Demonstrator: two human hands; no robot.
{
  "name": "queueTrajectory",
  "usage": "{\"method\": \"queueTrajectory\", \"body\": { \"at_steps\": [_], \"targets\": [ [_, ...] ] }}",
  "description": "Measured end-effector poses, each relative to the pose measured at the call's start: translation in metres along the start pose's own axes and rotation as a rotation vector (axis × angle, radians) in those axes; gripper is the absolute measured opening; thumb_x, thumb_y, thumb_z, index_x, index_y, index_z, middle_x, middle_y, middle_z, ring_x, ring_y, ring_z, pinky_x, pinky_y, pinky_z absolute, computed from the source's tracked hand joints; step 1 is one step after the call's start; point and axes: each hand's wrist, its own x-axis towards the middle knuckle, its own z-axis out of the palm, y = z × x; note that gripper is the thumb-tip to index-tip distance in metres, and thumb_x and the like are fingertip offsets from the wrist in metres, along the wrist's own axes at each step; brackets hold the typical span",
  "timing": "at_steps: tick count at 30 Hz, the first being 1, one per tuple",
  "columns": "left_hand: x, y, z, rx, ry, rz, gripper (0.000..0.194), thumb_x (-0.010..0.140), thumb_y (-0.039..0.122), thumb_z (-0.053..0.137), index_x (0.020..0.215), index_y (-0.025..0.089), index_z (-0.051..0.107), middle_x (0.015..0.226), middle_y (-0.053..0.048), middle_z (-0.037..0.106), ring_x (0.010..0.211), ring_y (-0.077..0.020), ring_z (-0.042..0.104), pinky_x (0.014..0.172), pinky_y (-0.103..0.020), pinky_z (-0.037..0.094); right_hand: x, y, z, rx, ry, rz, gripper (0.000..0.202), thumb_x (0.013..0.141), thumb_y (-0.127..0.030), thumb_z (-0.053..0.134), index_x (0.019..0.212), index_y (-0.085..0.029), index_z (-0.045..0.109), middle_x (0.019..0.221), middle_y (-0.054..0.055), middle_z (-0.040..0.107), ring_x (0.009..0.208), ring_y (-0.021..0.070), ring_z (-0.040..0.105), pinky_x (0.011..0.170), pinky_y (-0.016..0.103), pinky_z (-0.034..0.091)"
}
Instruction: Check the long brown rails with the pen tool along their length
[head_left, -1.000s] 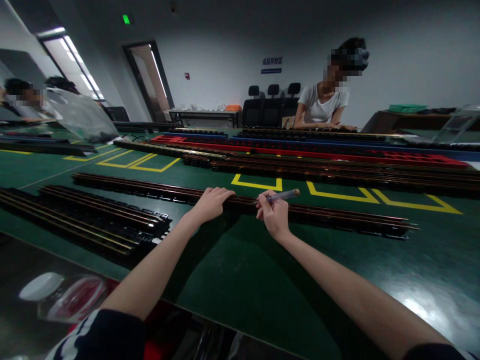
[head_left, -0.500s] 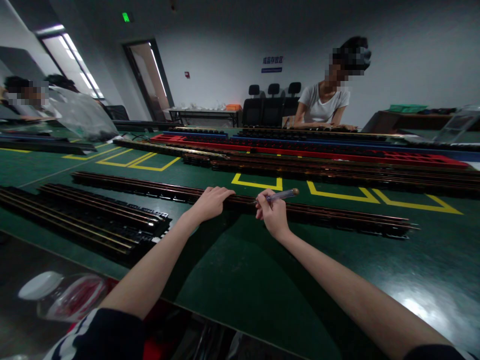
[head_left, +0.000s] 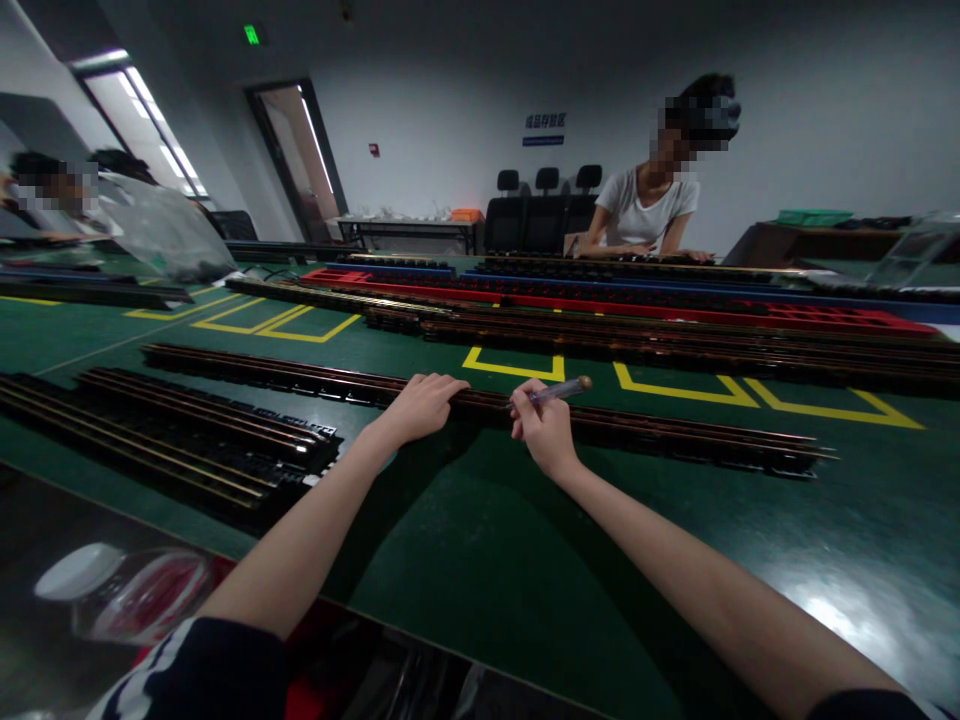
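A long black strip with copper-coloured rods along its length lies across the green table before me. My left hand rests over its middle, fingers bent across the strip and holding it against the table. Just to the right, my right hand is closed around a pen-like tool with a translucent handle and a brownish end. The tool leans, its handle rising to the right and its lower end at the strip. The exact tip is too small to make out.
More rodded black strips lie at left. Behind the worked strip are stacked strips, a red strip and yellow tape markings. A white-lidded clear jar stands low at left. A person sits across the table.
The tool's handle has tipped slightly to the left in my right hand. My left hand and the strip stay in place. Across the table, the person's hands have shifted a little.
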Motion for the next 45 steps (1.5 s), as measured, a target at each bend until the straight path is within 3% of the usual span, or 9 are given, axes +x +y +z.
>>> {"method": "queueTrajectory", "body": {
  "at_steps": [31,45],
  "targets": [
    [-0.0018,0.0004,-0.0029,-0.024,-0.007,0.012,0.047,0.081,0.015,0.037,0.125,0.022,0.049,0.123,-0.006,0.060,0.111,-0.0224,0.054,0.095,-0.039,0.038,0.0000,0.0009,0.0004,-0.001,-0.011,0.007,0.028,0.089,-0.040,0.042,0.068,-0.021,0.046,0.050,-0.004,0.050,0.038,0.0114,0.051,0.039,0.022,0.037],
    [-0.0026,0.0025,-0.0022,0.006,0.038,0.016,0.039,0.088,0.041,0.044,0.118,0.019,0.053,0.113,-0.009,0.063,0.103,-0.0254,0.057,0.088,-0.039,0.040,-0.0007,-0.0031,-0.0005,0.002,-0.014,0.000,0.028,0.089,-0.039,0.042,0.068,-0.021,0.045,0.051,-0.004,0.050,0.038,0.0113,0.052,0.038,0.022,0.037]
  ]
}}
